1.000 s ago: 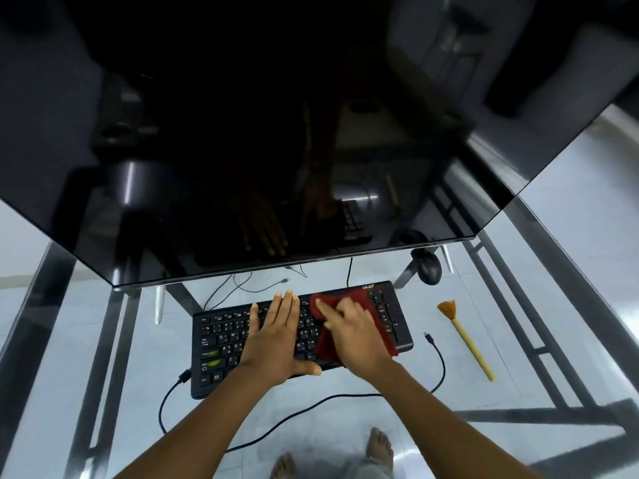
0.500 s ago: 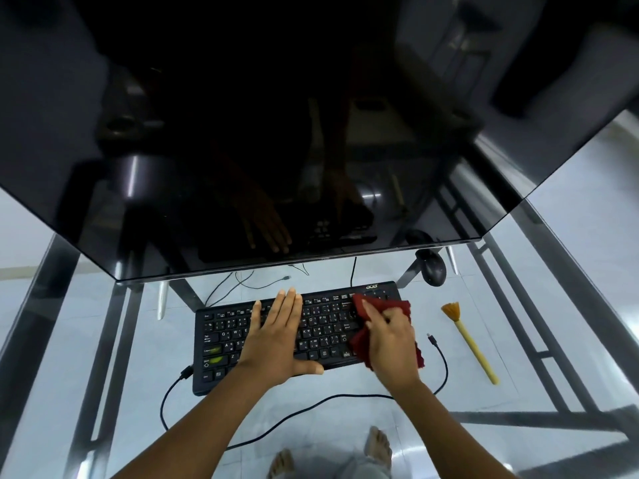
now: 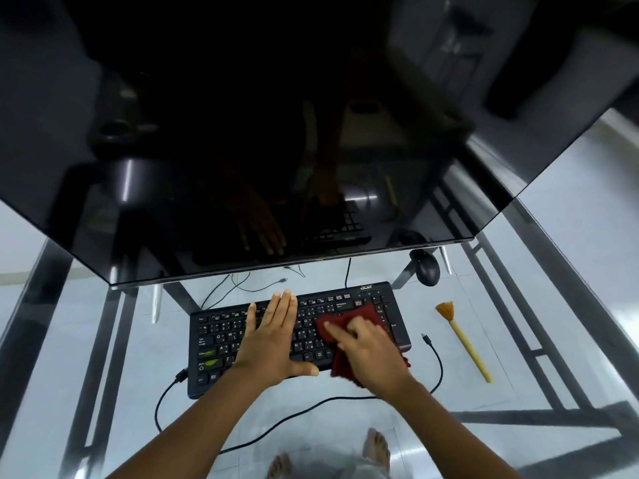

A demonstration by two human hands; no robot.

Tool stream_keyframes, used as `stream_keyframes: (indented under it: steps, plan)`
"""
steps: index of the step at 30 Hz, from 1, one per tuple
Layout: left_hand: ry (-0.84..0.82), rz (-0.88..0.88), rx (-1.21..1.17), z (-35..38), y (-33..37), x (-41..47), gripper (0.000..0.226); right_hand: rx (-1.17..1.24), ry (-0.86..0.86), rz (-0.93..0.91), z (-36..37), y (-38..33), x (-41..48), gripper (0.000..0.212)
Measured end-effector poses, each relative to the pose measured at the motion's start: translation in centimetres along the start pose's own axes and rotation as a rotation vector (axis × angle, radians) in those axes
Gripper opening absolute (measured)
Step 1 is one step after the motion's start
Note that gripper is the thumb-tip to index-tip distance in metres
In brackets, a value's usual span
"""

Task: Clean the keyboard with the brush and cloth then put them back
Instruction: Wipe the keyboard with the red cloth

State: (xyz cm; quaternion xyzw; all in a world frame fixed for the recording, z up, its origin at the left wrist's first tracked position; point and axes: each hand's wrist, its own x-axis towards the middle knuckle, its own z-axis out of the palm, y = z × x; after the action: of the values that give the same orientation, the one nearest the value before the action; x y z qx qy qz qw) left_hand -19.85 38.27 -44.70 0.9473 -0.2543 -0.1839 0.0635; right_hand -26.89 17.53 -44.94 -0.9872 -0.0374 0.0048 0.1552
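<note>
Counter (image 3: 553, 288): clear glass on a dark metal frame; pale tiled floor (image 3: 45, 392) and bare feet (image 3: 377, 447) seen through it.
Monitor (image 3: 276, 133): large, dark, leaning over the far side, mirroring hands and keys.
Keyboard (image 3: 221, 344): black, just below the screen's lower edge.
Left hand (image 3: 273, 344): flat on the middle keys, fingers (image 3: 287, 305) straight, released.
Right hand (image 3: 370, 354): pressing the red cloth (image 3: 359, 314) onto the right-hand keys, fingers bent and grasping it, forefinger stretched out.
Brush (image 3: 463, 340): yellow, on the glass right of the keyboard, apart.
Mouse (image 3: 427, 269): black, far right, under the screen's edge.
</note>
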Motion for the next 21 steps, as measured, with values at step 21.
stream_keyframes:
  steps: [21]
  plan:
    - [0.004,-0.175,-0.299,-0.3,-12.9,-7.9,0.152,0.124,-0.197,-0.236,0.2,-7.0,3.3,0.024]
